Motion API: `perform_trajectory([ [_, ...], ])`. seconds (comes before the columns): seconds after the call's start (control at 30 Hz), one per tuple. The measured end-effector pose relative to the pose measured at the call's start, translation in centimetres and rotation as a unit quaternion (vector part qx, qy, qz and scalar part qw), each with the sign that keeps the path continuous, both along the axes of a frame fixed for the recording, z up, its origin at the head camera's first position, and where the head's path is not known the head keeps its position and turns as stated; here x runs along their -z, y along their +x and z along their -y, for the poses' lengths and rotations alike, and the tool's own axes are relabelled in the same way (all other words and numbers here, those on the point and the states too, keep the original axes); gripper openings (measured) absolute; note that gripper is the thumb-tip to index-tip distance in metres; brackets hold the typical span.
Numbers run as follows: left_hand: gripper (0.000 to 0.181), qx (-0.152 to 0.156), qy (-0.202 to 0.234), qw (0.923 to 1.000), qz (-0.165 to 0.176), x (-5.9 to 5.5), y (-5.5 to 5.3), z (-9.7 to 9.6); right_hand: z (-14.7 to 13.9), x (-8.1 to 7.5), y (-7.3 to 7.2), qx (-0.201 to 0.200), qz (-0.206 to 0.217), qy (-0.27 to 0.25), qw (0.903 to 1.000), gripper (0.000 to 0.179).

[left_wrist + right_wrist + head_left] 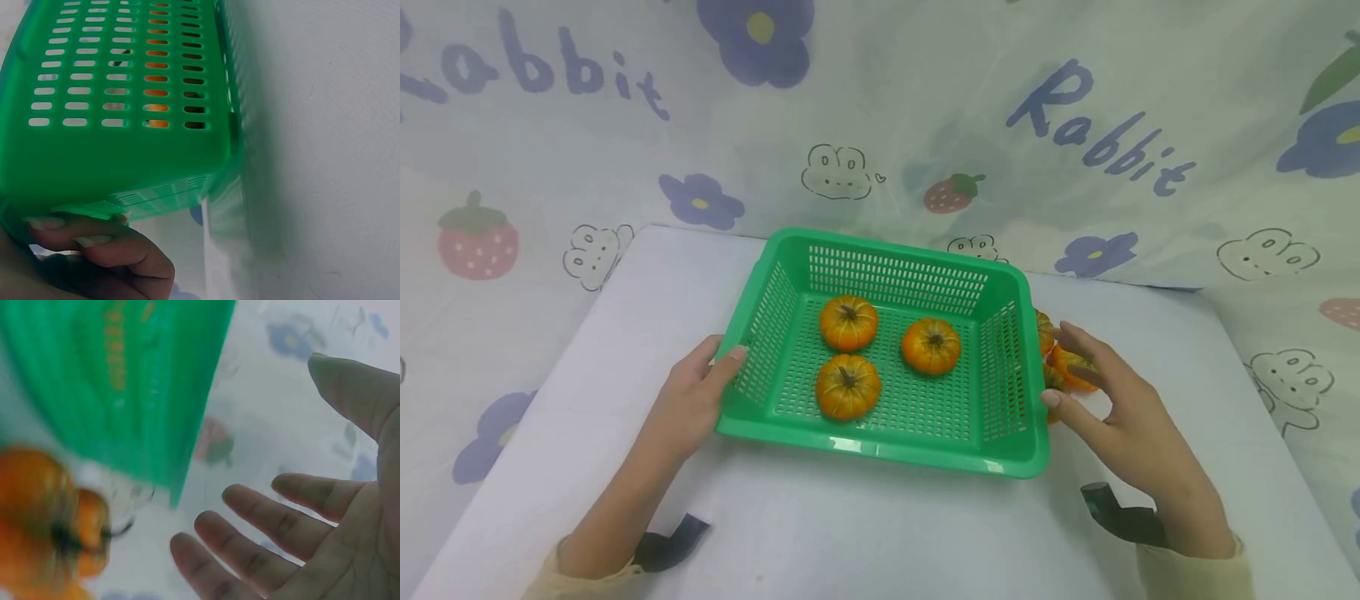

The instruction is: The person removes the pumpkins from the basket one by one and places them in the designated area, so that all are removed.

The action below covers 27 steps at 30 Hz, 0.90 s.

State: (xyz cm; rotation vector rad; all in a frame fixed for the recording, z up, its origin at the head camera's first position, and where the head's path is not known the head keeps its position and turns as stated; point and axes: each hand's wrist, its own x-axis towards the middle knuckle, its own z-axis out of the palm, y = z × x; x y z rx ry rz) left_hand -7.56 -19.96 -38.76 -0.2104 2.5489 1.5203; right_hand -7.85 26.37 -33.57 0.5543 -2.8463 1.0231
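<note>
A green plastic basket (880,454) with slotted walls holds three small orange pumpkins (931,347). At its left rim my left hand (688,400) grips the edge, thumb on top; in the left wrist view its fingers (125,247) curl beneath the rim. Just off the basket's right side is my right hand (1131,417), fingers spread and thumb apart. The right wrist view shows that palm holding nothing. More pumpkins (1075,368) lie outside the basket, between its right wall and my right hand, partly hidden by both.
The basket is over a white table (850,533). Behind and beside the table hangs a pale cloth (887,100) printed with rabbits, flowers and strawberries. A black strap (1123,517) shows at my right wrist, another (670,546) at the left.
</note>
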Motion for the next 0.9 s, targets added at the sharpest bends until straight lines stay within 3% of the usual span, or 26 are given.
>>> perform_trajectory([
  [0.13, 0.066, 0.001, 0.001, 1.0, 0.0, 0.0, 0.1, 0.1, 1.8, -0.2, 0.9, -0.045, -0.012, -0.011, 0.9988, 0.083],
  [0.33, 0.067, 0.0, -0.001, 1.0, -0.002, -0.1, 0.1, 0.0, 3.5, 0.7, 1.2, -0.066, -0.009, 0.024, 0.9975, 0.079],
  [0.6, 0.064, 0.001, 0.015, 0.9999, -0.007, 0.0, -0.2, -0.3, 5.3, 3.1, 0.8, -0.092, -0.076, 0.061, 0.991, 0.077],
  [0.73, 0.064, 0.001, 0.012, 0.9999, -0.006, -0.1, -0.2, -0.6, 5.5, 3.1, 0.7, -0.084, -0.065, 0.062, 0.9924, 0.079],
  [0.9, 0.065, -0.005, -0.005, 1.0, -0.004, -0.3, 0.1, -0.3, 6.1, 2.6, -0.3, -0.102, -0.048, 0.091, 0.9895, 0.087],
])
